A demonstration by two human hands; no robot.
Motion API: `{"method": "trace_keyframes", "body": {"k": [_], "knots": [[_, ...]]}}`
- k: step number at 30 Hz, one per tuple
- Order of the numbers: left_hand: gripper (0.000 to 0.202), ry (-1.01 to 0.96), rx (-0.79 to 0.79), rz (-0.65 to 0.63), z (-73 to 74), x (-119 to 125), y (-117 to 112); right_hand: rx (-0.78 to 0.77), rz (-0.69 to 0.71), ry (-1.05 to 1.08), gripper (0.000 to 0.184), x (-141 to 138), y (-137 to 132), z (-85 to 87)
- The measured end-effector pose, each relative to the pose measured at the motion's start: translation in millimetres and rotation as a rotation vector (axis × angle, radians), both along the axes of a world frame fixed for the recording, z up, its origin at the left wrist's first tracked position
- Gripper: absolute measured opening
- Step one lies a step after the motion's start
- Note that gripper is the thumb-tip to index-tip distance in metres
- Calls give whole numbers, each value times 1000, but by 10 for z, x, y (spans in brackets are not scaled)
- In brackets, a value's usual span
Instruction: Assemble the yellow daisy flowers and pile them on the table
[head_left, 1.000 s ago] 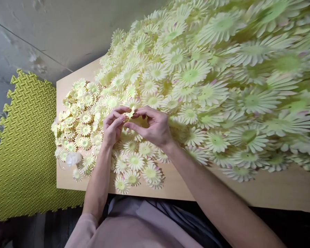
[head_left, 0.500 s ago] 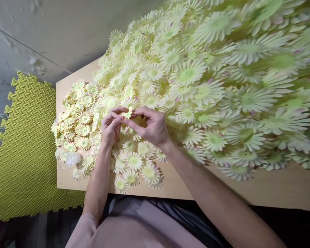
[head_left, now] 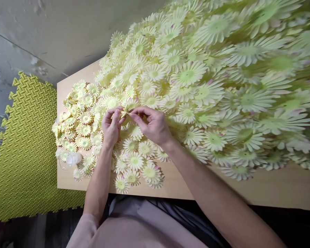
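Observation:
Between the fingertips of both hands is a small pale yellow artificial flower piece (head_left: 125,111), its petals drawn together. My left hand (head_left: 111,126) pinches it from the left, thumb and fingers closed. From the other side my right hand (head_left: 154,126) grips it between thumb and forefinger. Fingers partly cover the piece, so its full shape is hidden. Beneath and behind the hands spreads a large heap of cream-white flower heads (head_left: 187,75) with light green centres. Smaller flower heads (head_left: 84,130) lie in a pile to the left of my left hand.
A clear plastic cup (head_left: 72,159) lies on the wooden table (head_left: 279,189) near its left end. Yellow interlocking foam mat (head_left: 28,144) stands beyond that end. A grey wall (head_left: 74,27) rises behind. Loose flower heads (head_left: 134,161) lie near the front edge.
The flower piece has turned and its petals now look gathered rather than spread. My left thumb has lifted higher, and both hands stay in nearly the same place.

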State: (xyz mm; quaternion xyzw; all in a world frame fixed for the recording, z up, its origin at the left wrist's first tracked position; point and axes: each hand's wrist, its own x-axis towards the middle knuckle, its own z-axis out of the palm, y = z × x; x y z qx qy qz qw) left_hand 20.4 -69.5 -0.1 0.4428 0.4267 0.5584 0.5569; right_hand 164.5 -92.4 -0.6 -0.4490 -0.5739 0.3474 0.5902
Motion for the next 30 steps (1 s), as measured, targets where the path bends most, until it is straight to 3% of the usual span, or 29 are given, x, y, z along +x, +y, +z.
{"method": "trace_keyframes", "body": {"k": [5, 14, 16, 19, 22, 26, 30], "knots": [[14, -52, -12, 8, -10, 12, -2, -67, 63, 53, 22, 25, -10, 25], [20, -65, -46, 94, -66, -21, 57, -84, 1, 170, 29, 34, 24, -2], [21, -65, -49, 141, -94, -53, 88, -71, -72, 237, 29, 43, 55, -40], [24, -78, -30, 206, -102, -80, 114, -19, -303, 357, 27, 68, 108, -99], [22, -91, 21, 192, -85, -67, 102, 61, -457, 351, 27, 82, 122, -114], [14, -17, 79, 111, -49, -15, 44, 237, -309, 164, 44, 34, 62, -45], [14, 133, 179, 31, 19, 23, -8, 167, -154, -57, 38, -30, 3, 31]]}}
